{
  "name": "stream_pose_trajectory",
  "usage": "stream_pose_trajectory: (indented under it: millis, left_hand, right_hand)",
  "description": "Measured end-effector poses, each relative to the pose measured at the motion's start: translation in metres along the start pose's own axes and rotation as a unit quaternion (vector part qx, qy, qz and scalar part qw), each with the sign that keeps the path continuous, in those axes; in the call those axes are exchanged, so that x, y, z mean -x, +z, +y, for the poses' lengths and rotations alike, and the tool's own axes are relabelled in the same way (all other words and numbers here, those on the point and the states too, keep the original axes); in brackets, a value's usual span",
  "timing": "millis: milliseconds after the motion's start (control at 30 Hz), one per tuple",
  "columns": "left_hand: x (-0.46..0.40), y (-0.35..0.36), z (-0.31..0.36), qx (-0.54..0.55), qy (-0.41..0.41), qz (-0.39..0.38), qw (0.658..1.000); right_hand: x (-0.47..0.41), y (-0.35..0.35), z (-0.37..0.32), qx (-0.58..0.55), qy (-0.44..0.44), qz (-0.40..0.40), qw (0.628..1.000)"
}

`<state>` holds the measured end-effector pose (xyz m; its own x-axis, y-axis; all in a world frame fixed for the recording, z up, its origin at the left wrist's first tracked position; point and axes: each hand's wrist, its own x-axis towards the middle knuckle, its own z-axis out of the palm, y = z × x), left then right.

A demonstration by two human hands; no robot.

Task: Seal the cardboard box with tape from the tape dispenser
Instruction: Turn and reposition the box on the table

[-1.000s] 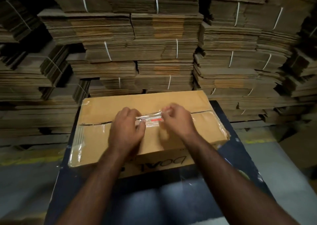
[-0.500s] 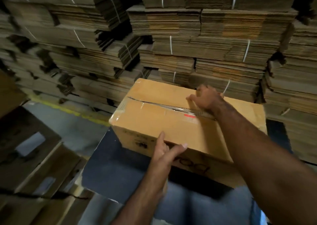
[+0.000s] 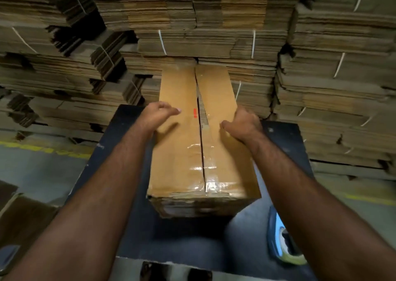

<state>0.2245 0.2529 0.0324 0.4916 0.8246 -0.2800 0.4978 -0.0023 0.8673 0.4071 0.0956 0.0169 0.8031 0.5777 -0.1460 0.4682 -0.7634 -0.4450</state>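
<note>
The cardboard box (image 3: 182, 152) lies lengthwise on a dark blue table (image 3: 120, 165), its short end toward me. Its centre seam runs away from me. Clear tape (image 3: 203, 167) shines over the near part of the seam and wraps over the near end. A small red mark (image 3: 194, 113) sits beside the seam. My left hand (image 3: 159, 114) grips the box's left top edge, fingers curled over the top. My right hand (image 3: 243, 124) clasps the right edge, thumb on top. The blue tape dispenser (image 3: 278, 243) lies on the table at lower right, partly hidden by my right forearm.
Tall stacks of flattened, strapped cardboard (image 3: 214, 34) wall in the far side and both flanks, close behind the box. Flat cardboard pieces (image 3: 19, 220) lie on the grey floor at lower left. A yellow floor line (image 3: 42, 150) runs along the left.
The box has been turned about a quarter turn, so its seam now points away from me. My left hand moved from the front side to the left edge; my right hand to the right edge.
</note>
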Motion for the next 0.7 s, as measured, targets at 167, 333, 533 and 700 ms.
stream_pose_trajectory:
  millis: [167, 333, 533, 700]
  left_hand:
    - [0.016, 0.010, -0.011, -0.143, 0.041, 0.030, 0.988]
    - [0.060, 0.017, -0.054, -0.263, 0.101, 0.027, 0.959]
    - [0.082, 0.013, -0.066, -0.313, 0.139, -0.012, 0.940]
    - [0.119, -0.006, -0.091, -0.324, 0.190, -0.062, 0.925]
  right_hand:
    - [0.027, 0.000, 0.027, -0.050, -0.032, -0.068, 0.996]
    - [0.077, 0.024, 0.031, -0.120, 0.020, -0.063, 0.991]
    - [0.133, 0.023, 0.041, -0.116, 0.041, -0.034, 0.992]
    - [0.201, 0.032, 0.047, -0.101, 0.050, -0.012, 0.993]
